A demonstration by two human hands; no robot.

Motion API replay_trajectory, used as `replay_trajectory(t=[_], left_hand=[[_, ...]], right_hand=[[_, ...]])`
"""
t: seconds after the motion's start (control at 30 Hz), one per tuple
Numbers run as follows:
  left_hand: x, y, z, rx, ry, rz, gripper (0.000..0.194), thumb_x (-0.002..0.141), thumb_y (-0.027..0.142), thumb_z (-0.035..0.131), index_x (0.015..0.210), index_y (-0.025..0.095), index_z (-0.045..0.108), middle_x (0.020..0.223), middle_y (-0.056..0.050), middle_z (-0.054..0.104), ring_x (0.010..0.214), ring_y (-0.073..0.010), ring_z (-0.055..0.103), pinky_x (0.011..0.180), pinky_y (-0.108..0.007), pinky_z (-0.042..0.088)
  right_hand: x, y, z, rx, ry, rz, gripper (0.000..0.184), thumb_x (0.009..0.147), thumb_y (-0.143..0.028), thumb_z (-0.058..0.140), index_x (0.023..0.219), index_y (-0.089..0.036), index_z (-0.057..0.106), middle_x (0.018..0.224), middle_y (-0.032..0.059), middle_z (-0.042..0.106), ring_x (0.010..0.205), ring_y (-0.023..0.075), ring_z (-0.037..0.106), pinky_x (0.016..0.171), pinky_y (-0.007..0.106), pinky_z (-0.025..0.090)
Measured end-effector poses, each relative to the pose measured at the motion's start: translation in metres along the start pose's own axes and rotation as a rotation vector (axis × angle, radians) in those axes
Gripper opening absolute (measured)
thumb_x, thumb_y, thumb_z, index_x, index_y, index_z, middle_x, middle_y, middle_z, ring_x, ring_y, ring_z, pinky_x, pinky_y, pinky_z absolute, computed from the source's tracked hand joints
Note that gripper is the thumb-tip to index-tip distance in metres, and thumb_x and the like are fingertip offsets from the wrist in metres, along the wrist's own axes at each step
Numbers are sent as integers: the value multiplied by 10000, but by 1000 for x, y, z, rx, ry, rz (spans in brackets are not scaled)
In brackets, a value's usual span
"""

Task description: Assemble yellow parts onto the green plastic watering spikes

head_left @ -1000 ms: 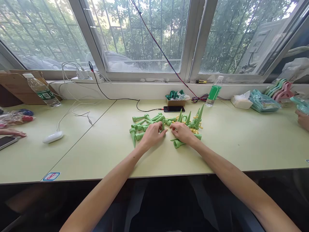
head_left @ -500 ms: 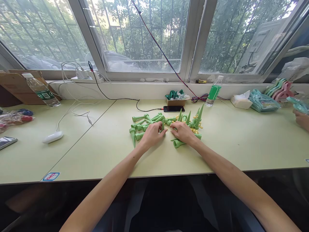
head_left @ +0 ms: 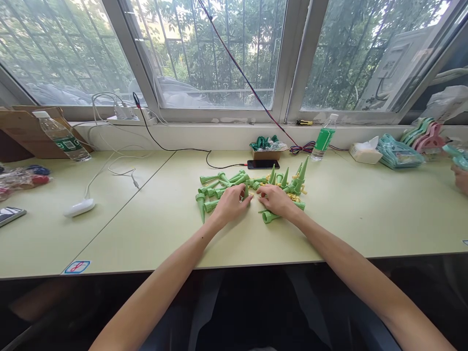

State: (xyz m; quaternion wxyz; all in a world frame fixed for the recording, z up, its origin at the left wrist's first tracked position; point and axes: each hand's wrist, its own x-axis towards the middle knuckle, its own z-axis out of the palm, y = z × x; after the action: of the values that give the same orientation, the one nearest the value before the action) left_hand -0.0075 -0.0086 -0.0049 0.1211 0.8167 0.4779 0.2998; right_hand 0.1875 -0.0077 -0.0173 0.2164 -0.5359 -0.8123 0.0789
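Observation:
My left hand (head_left: 232,204) is closed around a green plastic watering spike (head_left: 246,189), its tapered tip pointing up between thumb and fingers. Just to the right, my right hand (head_left: 277,200) has its fingers bent together over the table; what they hold, if anything, is hidden. Several more green spikes (head_left: 209,191) lie in a loose pile behind and left of my left hand. Beyond my right hand other spikes (head_left: 300,179) point upward among small yellow plastic valves (head_left: 294,197). One spike (head_left: 270,217) lies under my right wrist, its open end toward me.
Behind the pile are a phone (head_left: 263,164) on a cable and a small carton (head_left: 266,155). A water bottle (head_left: 323,139), a tissue box (head_left: 364,152) and packed hangers (head_left: 400,152) stand at the back right. Another person's hand (head_left: 461,178) shows at the right edge.
My hands stay almost still, the left one keeping the spike. At the left edge another person's hand has withdrawn from a phone. The hand at the right edge has shifted slightly.

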Motion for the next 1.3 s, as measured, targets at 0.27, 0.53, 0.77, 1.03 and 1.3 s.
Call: replay_trajectory(t=[0.27,0.53,0.77,1.03,1.3], left_hand=[[0,0,0,3,-6,-2,232,867,343,565,717,208,451,737,-15,595,662,-166,522,615,-303,379],[0,0,0,12,-5,-1,236,868,344,570,712,209,454,733,-17,596,656,-167,525,603,-297,369],[0,0,1,9,-7,2,248,866,344,571,710,209,433,736,-18,598,662,-167,526,604,-300,372],[0,-2,1,2,2,10,245,866,341,571,707,211,438,735,-20,600,655,-166,527,598,-300,373],[1,-2,0,-5,-3,9,244,864,332,573,704,211,434,734,-17,600,655,-167,527,608,-303,379]], right_hand=[[1,3,2,41,25,-23,162,927,-171,557,1011,-156,695,956,81,626,829,173,586,795,275,433],[0,2,-1,14,6,-52,164,892,-210,607,1026,-151,681,888,58,613,799,171,572,767,276,428],[-2,-1,-4,-29,-35,-96,177,911,-173,547,1038,-147,669,897,75,652,851,190,591,777,277,411],[-4,-3,-5,-62,-61,-76,253,939,-113,437,1092,-168,630,1027,100,683,933,211,623,806,287,414],[-4,-3,-3,-28,-14,-49,251,981,-148,375,1125,-176,580,1070,107,633,902,209,604,790,296,425]])
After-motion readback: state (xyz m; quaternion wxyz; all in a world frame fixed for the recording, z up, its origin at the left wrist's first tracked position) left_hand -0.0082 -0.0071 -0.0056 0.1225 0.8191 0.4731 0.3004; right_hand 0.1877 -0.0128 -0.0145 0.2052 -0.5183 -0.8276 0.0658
